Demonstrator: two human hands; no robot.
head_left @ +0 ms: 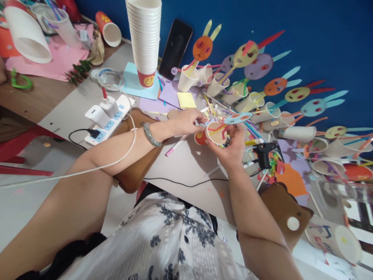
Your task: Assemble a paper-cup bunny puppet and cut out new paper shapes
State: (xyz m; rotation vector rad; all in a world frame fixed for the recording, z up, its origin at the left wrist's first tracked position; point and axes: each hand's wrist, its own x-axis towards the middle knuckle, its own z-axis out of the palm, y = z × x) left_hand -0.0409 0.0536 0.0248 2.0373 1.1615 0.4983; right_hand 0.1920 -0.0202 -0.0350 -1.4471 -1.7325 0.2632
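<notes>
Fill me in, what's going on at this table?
Someone is handling a red-and-white paper cup bare-handed. The right hand holds its side; the left hand has its fingertips at the opposite side, though whether they pinch anything is unclear. A light-blue oval paper face is at the cup's far rim. White paper cups with coloured paper rabbit faces sit along the blue wall. A tall stack of red-and-white paper cups stands farther back.

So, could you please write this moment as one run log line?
right hand: holds red paper cup | left hand: beside cup, contact unclear | blue rabbit face: by cup rim | nearby: black glue gun
</notes>
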